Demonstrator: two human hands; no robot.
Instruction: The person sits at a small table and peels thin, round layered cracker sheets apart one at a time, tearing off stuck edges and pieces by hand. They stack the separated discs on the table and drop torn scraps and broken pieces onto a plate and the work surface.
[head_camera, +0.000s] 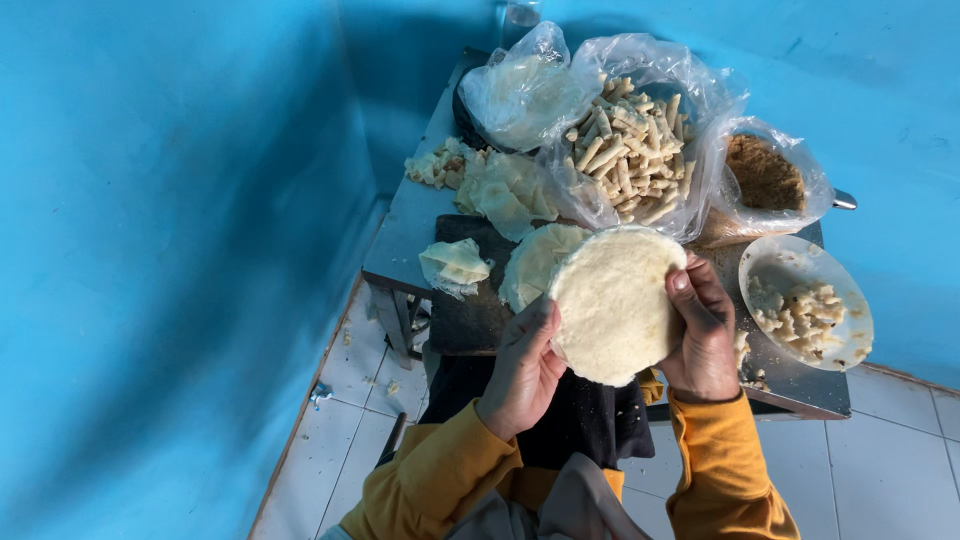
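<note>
Mustard-yellow sleeves (440, 470) entered from the bottom edge, over a dark cloth (590, 415) in the person's lap. White floor tiles (350, 440) showed below, with a few scraps on them.

Both hands were closed on a round pale wrapper (612, 305), held up flat above the table's near edge. Left hand (522, 368) gripped its left rim, thumb lying against the sheet. Right hand (703, 335) gripped the right rim, thumb on top near the upper edge, fingers behind. The wrapper looked thin and floury, its outline slightly uneven.

Just behind the wrapper a stack of similar sheets (535, 260) lay on a dark board (465, 310) on the grey metal table (400, 240). A small folded sheet (455, 265) sat left of the stack, apart from it. To the right, near the right hand, stood a white plate (800, 265) with pale chopped filling (800, 318) on it; crumbs lay on the table beside it.

Further back: crumpled sheets (505, 190) and a small heap of pale pieces (438, 163) on the left. In the middle an open clear bag of pale rolled sticks (628, 145). Right of it a bag of brown crumbs (765, 172). At the far edge was another clear bag (520, 90), contents pale, kind unclear.

Blue walls (170, 200) closed in on the left and behind.
</note>
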